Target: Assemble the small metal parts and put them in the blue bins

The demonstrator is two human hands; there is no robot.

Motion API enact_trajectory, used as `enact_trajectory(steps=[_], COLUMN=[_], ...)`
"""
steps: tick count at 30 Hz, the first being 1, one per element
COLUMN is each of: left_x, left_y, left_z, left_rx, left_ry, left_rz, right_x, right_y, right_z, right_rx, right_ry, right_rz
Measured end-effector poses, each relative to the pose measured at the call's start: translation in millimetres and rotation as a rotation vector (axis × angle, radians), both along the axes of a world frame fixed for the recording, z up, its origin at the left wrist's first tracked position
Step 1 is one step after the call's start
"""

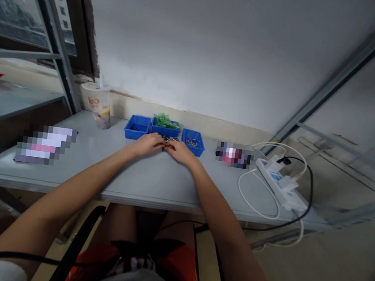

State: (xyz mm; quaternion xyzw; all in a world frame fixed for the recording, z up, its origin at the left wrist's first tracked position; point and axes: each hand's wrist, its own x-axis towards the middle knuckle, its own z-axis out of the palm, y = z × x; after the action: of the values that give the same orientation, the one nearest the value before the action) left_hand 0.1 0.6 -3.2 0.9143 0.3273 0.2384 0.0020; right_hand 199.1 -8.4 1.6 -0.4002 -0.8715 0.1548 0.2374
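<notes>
L hand [152, 144] & R hand [181, 151] tog. over tabletop [155, 177]; can't tell if gripping. Metal pcs [172, 139] just behind both, can't count. 3 blue trays [135, 135]: 1 behind-L, 1 mid w/ green pcs [163, 120], 1 behind-R w/ silver pcs [192, 142]. 1 cup [99, 106] L, 1 pwr strip [288, 197] R.

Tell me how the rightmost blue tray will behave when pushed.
The blue tray would probably slide rather than tip, being low and broad. Its straight walls suggest stiff plastic. The loose silvery pieces inside may shift.
</notes>
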Motion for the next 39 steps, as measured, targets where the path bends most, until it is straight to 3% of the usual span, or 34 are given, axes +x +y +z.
enact_trajectory(steps=[5, 21, 33, 39], left_x=[-1, -6, -10, -12], left_y=[-2, 5, 13, 14], left_z=[0.4, 0.1, -5.8, -4.0], left_rx=[-0.015, 0.023, 0.061, 0.046], left_ry=[-0.043, -0.057, -0.055, -0.147], left_rz=[0.084, 0.139, 0.116, 0.040], right_x=[1, 1, 3, 3], right_y=[0, -1, 0, -1], right_z=[2.8, 5.9, 4.5, 5.1], right_rx=[0.049, 0.097, 0.111, 0.094], right_ry=[-0.006, 0.029, 0.070, 0.059], right_rz=[-0.036, -0.049, -0.063, -0.053])
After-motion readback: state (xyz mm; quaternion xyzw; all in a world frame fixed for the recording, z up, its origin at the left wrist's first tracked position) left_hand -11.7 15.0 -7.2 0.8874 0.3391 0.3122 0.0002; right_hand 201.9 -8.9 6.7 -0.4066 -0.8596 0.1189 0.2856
